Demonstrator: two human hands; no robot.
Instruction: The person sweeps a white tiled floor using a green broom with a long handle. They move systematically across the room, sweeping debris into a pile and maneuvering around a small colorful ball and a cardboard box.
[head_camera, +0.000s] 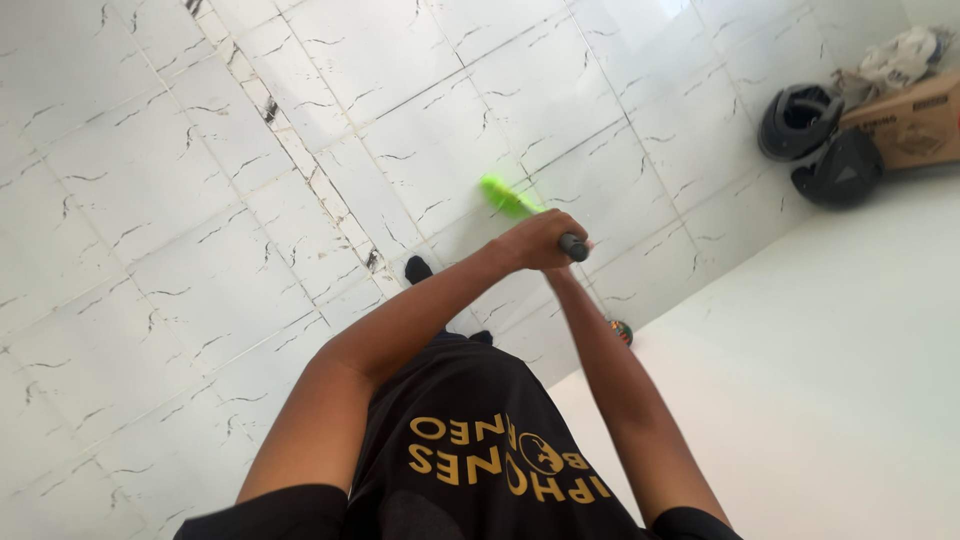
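Both hands grip one dark handle: the left hand (537, 240) wraps its fingers fully around the top, while the right hand is hidden behind it, so its grip cannot be told. The green broom head (507, 195) rests mid-floor (150, 200). The tiles look clean, progress unclear. Two helmets (820, 140) and one box (915, 120) sit at the floor's far corner.

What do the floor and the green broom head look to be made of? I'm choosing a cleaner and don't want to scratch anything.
The floor looks like glazed ceramic or porcelain tile: white squares with dark marble-like veins, grout lines and a soft sheen. The green broom head looks like plastic, judging by its bright, even lime colour; it is blurred, so bristles cannot be made out.
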